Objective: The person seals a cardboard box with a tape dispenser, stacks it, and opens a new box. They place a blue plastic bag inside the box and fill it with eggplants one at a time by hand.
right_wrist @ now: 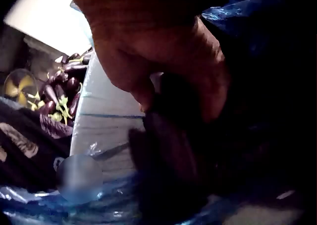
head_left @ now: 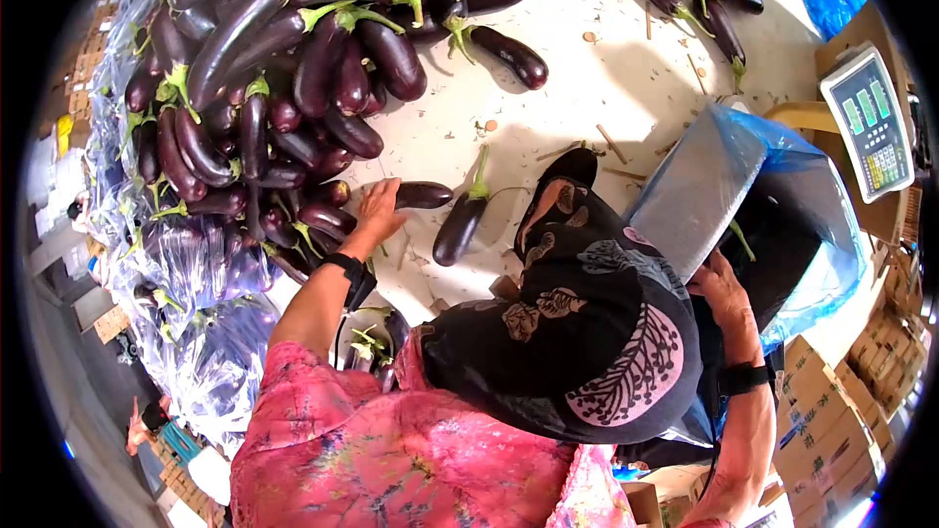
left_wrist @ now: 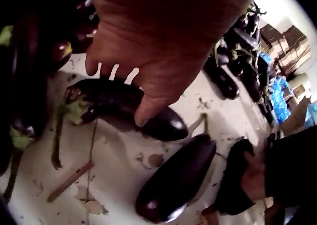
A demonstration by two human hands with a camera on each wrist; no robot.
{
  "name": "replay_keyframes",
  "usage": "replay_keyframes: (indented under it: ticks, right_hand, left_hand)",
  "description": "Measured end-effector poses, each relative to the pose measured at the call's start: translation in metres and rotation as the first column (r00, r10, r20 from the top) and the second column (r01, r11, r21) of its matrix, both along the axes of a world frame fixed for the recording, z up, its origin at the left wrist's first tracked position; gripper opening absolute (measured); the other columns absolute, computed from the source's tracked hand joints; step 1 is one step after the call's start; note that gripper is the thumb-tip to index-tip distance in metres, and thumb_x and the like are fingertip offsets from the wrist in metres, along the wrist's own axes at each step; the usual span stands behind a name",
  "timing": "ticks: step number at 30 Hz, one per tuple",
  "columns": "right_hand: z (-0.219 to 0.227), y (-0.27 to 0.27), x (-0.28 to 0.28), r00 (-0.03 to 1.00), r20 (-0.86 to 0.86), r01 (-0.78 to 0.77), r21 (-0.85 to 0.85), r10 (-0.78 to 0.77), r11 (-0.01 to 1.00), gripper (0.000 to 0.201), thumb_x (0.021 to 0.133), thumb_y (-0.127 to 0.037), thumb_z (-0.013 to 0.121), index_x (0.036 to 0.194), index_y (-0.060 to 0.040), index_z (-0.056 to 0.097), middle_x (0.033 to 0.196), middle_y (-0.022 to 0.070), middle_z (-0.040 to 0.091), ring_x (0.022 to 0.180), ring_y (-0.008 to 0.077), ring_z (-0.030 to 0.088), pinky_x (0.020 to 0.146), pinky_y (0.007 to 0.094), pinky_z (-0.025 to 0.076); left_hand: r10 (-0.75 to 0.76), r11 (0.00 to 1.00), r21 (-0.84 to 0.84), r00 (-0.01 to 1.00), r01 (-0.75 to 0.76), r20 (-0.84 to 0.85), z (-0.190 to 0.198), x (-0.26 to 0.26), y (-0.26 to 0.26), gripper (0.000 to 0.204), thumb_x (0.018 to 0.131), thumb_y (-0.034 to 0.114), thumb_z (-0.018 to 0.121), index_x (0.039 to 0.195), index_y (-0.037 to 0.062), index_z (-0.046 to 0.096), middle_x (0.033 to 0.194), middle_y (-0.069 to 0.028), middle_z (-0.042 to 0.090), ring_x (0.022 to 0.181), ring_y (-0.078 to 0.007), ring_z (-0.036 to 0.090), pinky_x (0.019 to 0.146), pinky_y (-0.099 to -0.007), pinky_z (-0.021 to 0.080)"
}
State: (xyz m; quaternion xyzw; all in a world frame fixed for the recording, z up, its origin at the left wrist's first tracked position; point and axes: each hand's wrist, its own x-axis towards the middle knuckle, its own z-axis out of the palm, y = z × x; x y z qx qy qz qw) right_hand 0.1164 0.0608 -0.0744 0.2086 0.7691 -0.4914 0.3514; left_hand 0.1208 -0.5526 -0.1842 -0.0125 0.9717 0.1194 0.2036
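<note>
My left hand [head_left: 377, 213] reaches out over a small dark purple eggplant [head_left: 423, 196] lying on the white table [head_left: 606, 78]. In the left wrist view the left hand [left_wrist: 148, 61] has spread fingers over that eggplant [left_wrist: 114, 101], and the thumb tip touches it. A longer eggplant [head_left: 458, 227] with a green stem lies just right of it, also close in the wrist view [left_wrist: 178, 178]. My right hand [head_left: 719, 286] is at the rim of a blue plastic bag [head_left: 782, 147]. In the right wrist view the right hand [right_wrist: 168, 51] curls round a dark eggplant [right_wrist: 171, 145] inside the bag; the picture is dim.
A large pile of eggplants [head_left: 254, 68] fills the table's left and far side. A digital scale [head_left: 869, 122] stands at the right. A grey box wall [head_left: 694, 186] lines the bag. Cardboard boxes [head_left: 841, 430] are stacked lower right. Clear plastic sheeting [head_left: 196, 284] hangs off the left edge.
</note>
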Motion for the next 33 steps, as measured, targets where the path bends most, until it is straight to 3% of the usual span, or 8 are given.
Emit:
replay_keyframes:
  ticks: [6, 11, 14, 17, 22, 25, 27, 33]
  right_hand:
    - [0.012, -0.016, -0.004, 0.997, -0.022, -0.067, 0.197, 0.073, 0.978, 0.052, 0.090, -0.040, 0.066, 0.100, 0.0089, 0.054, 0.085, 0.0247, 0.067, 0.078, 0.0316, 0.068, 0.070, 0.0412, 0.052]
    - [0.021, -0.017, -0.013, 0.990, -0.015, -0.134, 0.236, 0.142, 0.962, 0.055, 0.088, -0.046, 0.067, 0.095, 0.0079, 0.057, 0.083, 0.0288, 0.068, 0.084, 0.0412, 0.069, 0.071, 0.0449, 0.053]
    - [0.030, -0.024, -0.013, 0.929, -0.098, -0.258, 0.517, 0.356, 0.816, 0.058, 0.087, -0.050, 0.068, 0.092, 0.0074, 0.060, 0.085, 0.0325, 0.066, 0.086, 0.0451, 0.067, 0.071, 0.0471, 0.052]
    - [0.047, -0.020, -0.022, 0.938, -0.136, -0.233, 0.432, 0.318, 0.871, 0.059, 0.091, -0.052, 0.064, 0.093, 0.0069, 0.061, 0.082, 0.0320, 0.065, 0.080, 0.0437, 0.068, 0.067, 0.0475, 0.052]
    - [0.146, -0.011, -0.045, 0.961, -0.173, 0.157, -0.300, -0.215, 0.941, 0.051, 0.098, -0.045, 0.058, 0.117, 0.0017, 0.063, 0.103, 0.0115, 0.068, 0.096, 0.0203, 0.066, 0.081, 0.0323, 0.053]
    - [0.232, -0.028, -0.045, 0.910, -0.120, 0.254, -0.597, -0.397, 0.761, 0.055, 0.094, -0.038, 0.065, 0.132, 0.0007, 0.055, 0.117, 0.0084, 0.064, 0.108, 0.0163, 0.059, 0.097, 0.0292, 0.046]
    - [0.239, -0.028, -0.031, 0.901, -0.287, 0.072, -0.641, -0.326, 0.764, 0.057, 0.088, -0.032, 0.073, 0.129, 0.0025, 0.055, 0.114, 0.0066, 0.063, 0.107, 0.0141, 0.058, 0.095, 0.0285, 0.046]
    - [0.227, -0.027, 0.004, 0.907, -0.164, 0.356, -0.190, -0.387, 0.915, 0.064, 0.085, -0.022, 0.074, 0.137, 0.0049, 0.046, 0.113, 0.0076, 0.061, 0.104, 0.0136, 0.057, 0.094, 0.0268, 0.043]
  left_hand:
    - [0.232, 0.961, 0.103, 0.951, -0.256, 0.202, 0.000, -0.024, 0.009, 0.058, 0.070, 0.024, 0.077, 0.121, 0.0059, 0.056, 0.118, -0.0234, 0.057, 0.110, -0.0394, 0.058, 0.096, -0.0457, 0.047]
    - [0.289, 0.739, 0.554, 0.923, -0.383, 0.253, 0.122, -0.094, 0.072, 0.063, 0.075, 0.032, 0.077, 0.124, -0.0008, 0.054, 0.107, -0.0135, 0.063, 0.101, -0.0207, 0.059, 0.090, -0.0343, 0.047]
    - [0.136, 0.710, 0.701, 0.990, -0.067, -0.044, 0.172, -0.131, 0.115, 0.068, 0.080, 0.032, 0.075, 0.134, -0.0006, 0.049, 0.115, -0.0105, 0.061, 0.108, -0.0194, 0.056, 0.095, -0.0333, 0.044]
    - [0.028, 0.558, 0.795, 0.952, 0.237, -0.304, 0.221, -0.159, 0.171, 0.069, 0.082, 0.032, 0.076, 0.136, -0.0002, 0.048, 0.122, -0.0145, 0.059, 0.113, -0.0229, 0.057, 0.099, -0.0354, 0.044]
    - [-0.401, 0.312, 0.452, 0.547, 0.836, -0.735, 0.314, -0.195, 0.285, 0.066, 0.063, -0.003, 0.073, 0.127, 0.0069, 0.060, 0.121, -0.0132, 0.061, 0.116, -0.0337, 0.057, 0.106, -0.0418, 0.042]
    - [-0.486, -0.024, 0.315, 0.264, 0.949, -0.833, 0.320, -0.187, 0.354, 0.062, 0.063, -0.003, 0.073, 0.123, 0.0088, 0.064, 0.117, -0.0085, 0.063, 0.114, -0.0306, 0.058, 0.099, -0.0421, 0.043]
    - [-0.466, -0.070, 0.129, 0.082, 0.989, -0.881, 0.307, -0.175, 0.390, 0.063, 0.065, 0.000, 0.074, 0.126, 0.0099, 0.061, 0.120, -0.0070, 0.061, 0.115, -0.0287, 0.057, 0.097, -0.0425, 0.041]
    - [-0.545, -0.010, 0.270, 0.221, 0.963, -0.809, 0.270, -0.179, 0.415, 0.066, 0.070, 0.009, 0.078, 0.132, 0.0087, 0.056, 0.129, -0.0099, 0.057, 0.120, -0.0300, 0.054, 0.101, -0.0453, 0.042]
